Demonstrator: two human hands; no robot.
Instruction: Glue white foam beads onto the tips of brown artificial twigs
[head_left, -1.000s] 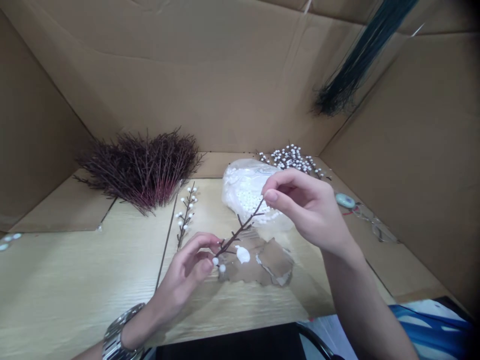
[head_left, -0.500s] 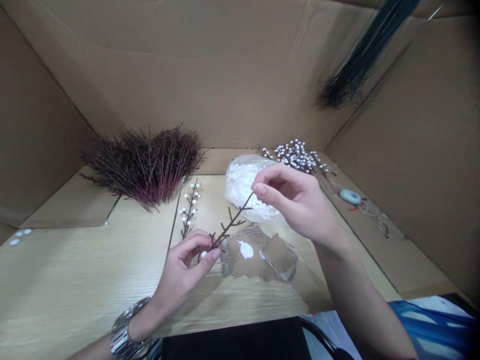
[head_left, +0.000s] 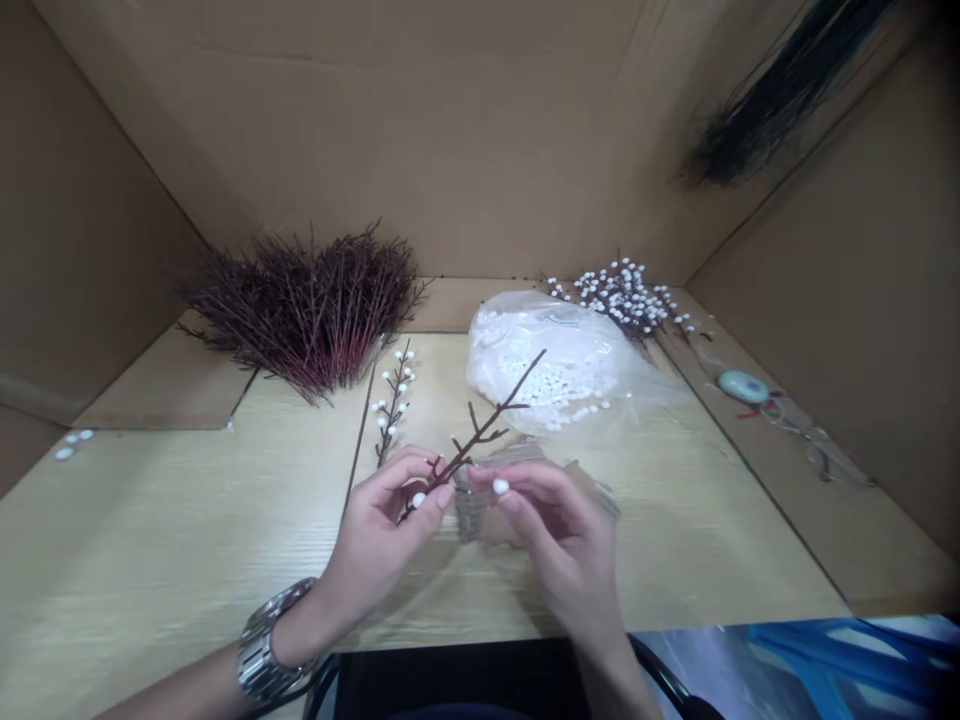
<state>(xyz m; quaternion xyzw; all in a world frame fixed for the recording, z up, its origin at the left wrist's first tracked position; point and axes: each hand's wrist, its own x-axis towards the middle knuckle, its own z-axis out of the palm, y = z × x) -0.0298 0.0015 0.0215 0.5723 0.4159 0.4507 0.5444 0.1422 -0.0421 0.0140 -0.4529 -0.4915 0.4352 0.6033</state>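
Note:
My left hand (head_left: 394, 510) pinches a dark brown artificial twig (head_left: 480, 432) near its lower end, the twig slanting up to the right. One white bead (head_left: 418, 500) shows by the left fingertips. Close beside the twig, the thumb and fingers of my right hand (head_left: 559, 525) are closed on another white bead (head_left: 500, 487). Behind the left hand lies a twig bearing several white beads (head_left: 394, 400). A clear plastic bag of white beads (head_left: 555, 365) rests beyond the hands. My right hand partly hides a torn piece of cardboard (head_left: 471, 515).
A big bunch of bare brown twigs (head_left: 307, 310) lies back left. White-beaded twigs (head_left: 626, 295) are heaped back right. Loose white beads (head_left: 66, 453) sit at far left. Spectacles (head_left: 795, 420) and a pale oval object (head_left: 742, 387) lie right. Cardboard walls (head_left: 450, 130) surround the table.
My right hand has moved down from the twig's tip to beside its lower part, and a white bead now shows in its fingers. The left hand still holds the twig; the view has shifted slightly.

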